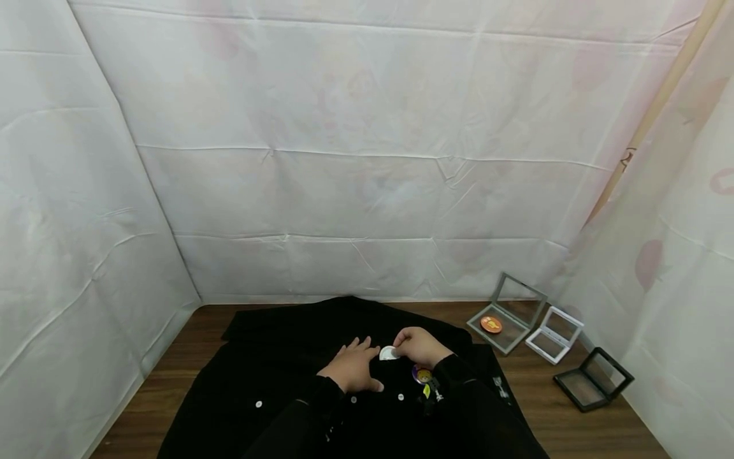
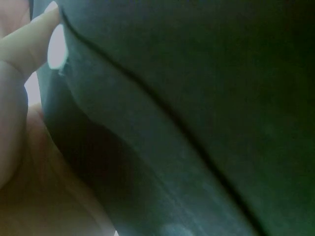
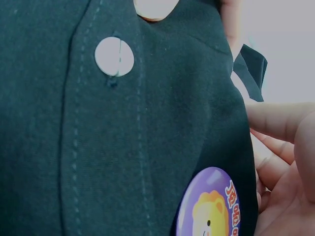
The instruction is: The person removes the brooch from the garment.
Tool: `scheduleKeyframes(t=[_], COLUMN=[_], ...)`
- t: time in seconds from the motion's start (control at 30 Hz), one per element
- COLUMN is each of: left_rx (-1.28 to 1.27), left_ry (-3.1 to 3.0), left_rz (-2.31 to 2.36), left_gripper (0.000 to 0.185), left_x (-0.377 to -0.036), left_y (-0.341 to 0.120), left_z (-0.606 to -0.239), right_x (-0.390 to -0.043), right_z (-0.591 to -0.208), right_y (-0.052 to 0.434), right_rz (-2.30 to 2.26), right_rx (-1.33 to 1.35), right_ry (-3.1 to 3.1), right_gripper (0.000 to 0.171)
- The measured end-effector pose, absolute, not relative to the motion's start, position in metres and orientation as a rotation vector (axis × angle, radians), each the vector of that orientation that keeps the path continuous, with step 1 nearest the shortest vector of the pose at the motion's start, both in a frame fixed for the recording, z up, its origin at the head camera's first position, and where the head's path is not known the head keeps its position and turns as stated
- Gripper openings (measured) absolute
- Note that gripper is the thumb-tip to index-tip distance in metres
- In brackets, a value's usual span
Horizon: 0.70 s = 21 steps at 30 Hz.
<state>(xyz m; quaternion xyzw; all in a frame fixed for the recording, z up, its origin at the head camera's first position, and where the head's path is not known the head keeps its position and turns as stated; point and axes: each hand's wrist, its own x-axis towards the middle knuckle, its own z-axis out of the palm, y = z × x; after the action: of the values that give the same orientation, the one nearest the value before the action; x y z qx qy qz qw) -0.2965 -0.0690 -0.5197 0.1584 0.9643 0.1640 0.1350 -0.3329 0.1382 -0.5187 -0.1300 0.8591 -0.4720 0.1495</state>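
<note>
A black buttoned shirt [image 1: 269,357] lies spread on the wooden table. My left hand [image 1: 352,368] rests on it with fingers spread and straight; in the left wrist view its thumb lies beside a white button [image 2: 57,47]. With thumb and fingers, my right hand [image 1: 423,347] pinches a white round disc [image 1: 388,352] at the shirt, just right of the left fingertips. In the right wrist view the right fingers are partly behind the cloth edge. A purple lion badge [image 3: 209,206] is on the shirt below the right hand, with a small hanging ornament [image 1: 427,390] near it.
At the right stand a grey open clear case [image 1: 516,331] with an orange badge [image 1: 491,324] in it, a white open case [image 1: 545,344] and a black open case [image 1: 582,387]. White cloth walls [image 1: 344,191] enclose the table's back and sides.
</note>
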Motion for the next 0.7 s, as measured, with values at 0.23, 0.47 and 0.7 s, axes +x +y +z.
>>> scheduleKeyframes(t=[0.23,0.47,0.7], left_rx=[0.451,0.451,0.451], left_ry=[2.77,2.77,2.773], left_rz=[0.488,0.481,0.489], left_gripper=[0.082,0.083,0.083], left_x=[-0.2994,-0.2987,-0.2984], left_y=[-0.0696,-0.0696,-0.0697], left_z=[-0.5208,-0.5198,-0.5191], right_x=[-0.3314,-0.3358,-0.3361], right_z=[-0.5187,-0.5227,-0.5226], right_y=[0.1369,0.1377,0.1383], right_rz=[-1.368,-1.354,-1.327], right_rx=[-0.364,-0.375,-0.421], right_ry=[2.463,2.49,2.519], right_gripper=[0.007,0.005,0.005])
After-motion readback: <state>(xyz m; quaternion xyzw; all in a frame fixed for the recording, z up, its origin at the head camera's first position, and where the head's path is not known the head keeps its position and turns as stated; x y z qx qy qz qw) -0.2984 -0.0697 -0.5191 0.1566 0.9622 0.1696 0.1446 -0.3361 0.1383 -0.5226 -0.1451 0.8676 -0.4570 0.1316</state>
